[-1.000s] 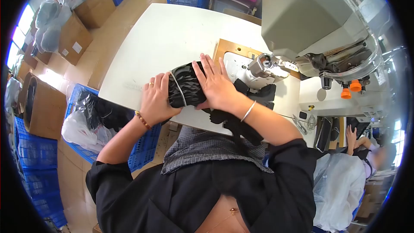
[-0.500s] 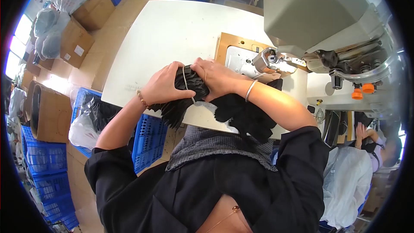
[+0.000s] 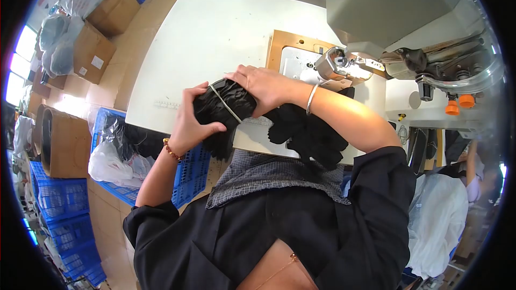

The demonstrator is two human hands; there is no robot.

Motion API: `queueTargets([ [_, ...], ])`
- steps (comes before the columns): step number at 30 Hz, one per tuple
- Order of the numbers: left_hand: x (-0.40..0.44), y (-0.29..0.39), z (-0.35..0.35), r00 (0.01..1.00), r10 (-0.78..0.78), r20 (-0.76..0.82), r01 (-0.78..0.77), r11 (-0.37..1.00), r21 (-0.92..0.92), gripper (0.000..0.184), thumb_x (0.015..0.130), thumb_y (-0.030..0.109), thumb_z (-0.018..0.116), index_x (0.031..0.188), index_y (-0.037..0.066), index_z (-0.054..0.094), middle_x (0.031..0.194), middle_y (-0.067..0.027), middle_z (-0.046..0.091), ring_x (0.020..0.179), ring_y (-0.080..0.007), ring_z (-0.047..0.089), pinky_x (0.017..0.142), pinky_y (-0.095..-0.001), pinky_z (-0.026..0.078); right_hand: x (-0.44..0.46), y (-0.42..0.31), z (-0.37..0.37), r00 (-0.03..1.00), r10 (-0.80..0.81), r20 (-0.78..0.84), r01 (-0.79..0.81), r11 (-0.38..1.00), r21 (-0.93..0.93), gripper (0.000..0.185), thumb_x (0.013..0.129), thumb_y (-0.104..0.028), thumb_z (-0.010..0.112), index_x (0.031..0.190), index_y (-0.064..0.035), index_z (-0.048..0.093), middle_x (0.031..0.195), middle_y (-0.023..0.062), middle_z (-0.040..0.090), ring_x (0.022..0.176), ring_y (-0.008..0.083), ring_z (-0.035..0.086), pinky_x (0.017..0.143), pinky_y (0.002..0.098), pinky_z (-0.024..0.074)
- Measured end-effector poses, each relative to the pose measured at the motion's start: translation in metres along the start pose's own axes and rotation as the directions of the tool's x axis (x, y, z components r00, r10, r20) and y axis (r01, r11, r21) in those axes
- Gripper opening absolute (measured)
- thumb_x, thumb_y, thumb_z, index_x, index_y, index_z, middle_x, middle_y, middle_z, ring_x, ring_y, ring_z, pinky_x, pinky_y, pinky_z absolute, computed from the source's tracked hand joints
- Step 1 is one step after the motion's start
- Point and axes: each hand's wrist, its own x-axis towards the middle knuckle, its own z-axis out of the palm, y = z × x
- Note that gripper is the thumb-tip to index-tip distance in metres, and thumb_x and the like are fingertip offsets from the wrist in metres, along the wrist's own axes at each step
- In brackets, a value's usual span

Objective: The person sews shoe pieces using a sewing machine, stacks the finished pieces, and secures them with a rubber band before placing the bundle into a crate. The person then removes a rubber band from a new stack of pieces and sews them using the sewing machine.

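Banded bundle of thin black cloth pieces (image 3: 232, 94) sits at the white tabletop's (image 3: 209, 32) front edge, gripped both sides: left hand (image 3: 187, 118) spread around it, right hand (image 3: 264, 88) curled over it. Loose black cloth pieces (image 3: 312, 134) overhang tabletop front right; grey sewing machine (image 3: 392, 11), tabletop right; blue plastic crate (image 3: 189, 174), off tabletop's left corner.

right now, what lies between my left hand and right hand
In the head view, the black bundle lies between the left hand and right hand, touching both, a pale band across it.
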Motion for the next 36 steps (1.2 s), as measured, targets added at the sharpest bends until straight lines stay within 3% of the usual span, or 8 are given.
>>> queueTargets([
  [3,-0.003,0.004,-0.005,1.0,-0.019,0.019,0.022,0.988,-0.152,0.129,0.052,0.053,0.091,0.147,0.0,0.02,0.145,-0.0286,0.033,0.139,-0.0407,0.032,0.114,-0.0482,0.028,0.011,-0.003,-0.005,0.988,0.1,0.12,-0.098,0.995,-0.026,0.11,0.05,-0.037,0.088,0.142,-0.0046,0.036,0.12,0.0175,0.05,0.114,0.036,0.053,0.098,0.0476,0.0438],
  [5,-0.007,0.034,0.0,0.998,0.0,0.063,-0.025,0.917,0.398,0.135,0.048,0.05,0.093,0.15,0.004,0.018,0.149,-0.0278,0.027,0.141,-0.0427,0.027,0.113,-0.0534,0.027,0.017,-0.012,-0.016,0.967,0.155,0.204,-0.141,0.987,-0.082,0.111,0.051,-0.042,0.087,0.142,-0.0027,0.036,0.126,0.0193,0.049,0.12,0.0367,0.05,0.101,0.051,0.0396],
  [13,0.01,0.017,-0.009,0.994,0.027,0.109,-0.059,0.953,0.296,0.106,0.056,0.019,0.081,0.149,0.013,0.03,0.14,-0.0233,0.035,0.126,-0.043,0.039,0.108,-0.0513,0.034,0.026,-0.003,0.005,0.992,0.053,0.114,-0.008,0.931,-0.364,0.12,0.054,-0.056,0.085,0.141,0.0082,0.033,0.148,0.0297,0.034,0.14,0.0382,0.033,0.113,0.0548,0.0255],
  [22,0.013,0.048,-0.027,0.944,-0.015,0.329,0.023,1.0,-0.021,0.104,0.057,0.014,0.079,0.147,0.0,0.031,0.139,-0.0175,0.044,0.134,-0.0293,0.041,0.113,-0.0395,0.031,-0.011,-0.045,0.006,0.991,0.09,-0.099,-0.062,0.964,0.257,0.077,0.053,-0.045,0.083,0.106,0.0051,0.058,0.103,0.0249,0.064,0.101,0.0383,0.061,0.091,0.0421,0.0497],
  [25,0.004,0.091,-0.024,0.922,0.068,0.382,-0.017,0.991,-0.136,0.125,0.058,0.06,0.082,0.151,0.0,0.025,0.147,-0.0188,0.038,0.132,-0.0314,0.043,0.108,-0.0429,0.036,-0.084,-0.076,0.008,0.93,0.186,-0.318,-0.122,0.97,0.213,0.083,0.055,-0.048,0.084,0.112,0.0045,0.054,0.107,0.023,0.063,0.103,0.0397,0.06,0.091,0.0431,0.0489],
  [27,0.013,0.114,-0.016,0.945,0.156,0.289,-0.092,0.971,-0.222,0.135,0.057,0.082,0.071,0.153,0.001,0.021,0.15,-0.0199,0.035,0.135,-0.032,0.04,0.105,-0.0446,0.037,-0.145,-0.094,0.014,0.875,0.313,-0.369,-0.145,0.897,0.419,0.096,0.058,-0.044,0.086,0.129,0.0039,0.043,0.122,0.0244,0.056,0.115,0.0395,0.055,0.1,0.0431,0.0433],
  [32,0.044,0.113,0.02,0.896,0.346,0.279,-0.299,0.934,-0.197,0.096,0.082,0.069,0.061,0.149,0.005,0.035,0.151,-0.0184,0.039,0.139,-0.0321,0.039,0.108,-0.0473,0.035,-0.329,-0.139,0.048,0.725,0.548,-0.417,0.139,0.477,0.868,0.112,0.072,-0.026,0.086,0.152,-0.0029,0.011,0.143,0.0153,0.04,0.131,0.0234,0.04,0.112,0.0348,0.0295],
  [36,0.049,0.112,0.057,0.874,0.31,0.375,-0.259,0.949,-0.181,0.088,0.085,0.066,0.059,0.145,0.004,0.04,0.15,-0.0141,0.041,0.136,-0.0307,0.041,0.107,-0.0456,0.035,-0.505,-0.213,0.136,0.278,0.941,-0.192,0.371,0.079,0.925,0.081,0.067,-0.019,0.085,0.135,0.0059,0.049,0.127,0.0137,0.061,0.114,0.024,0.06,0.103,0.0369,0.0437],
])
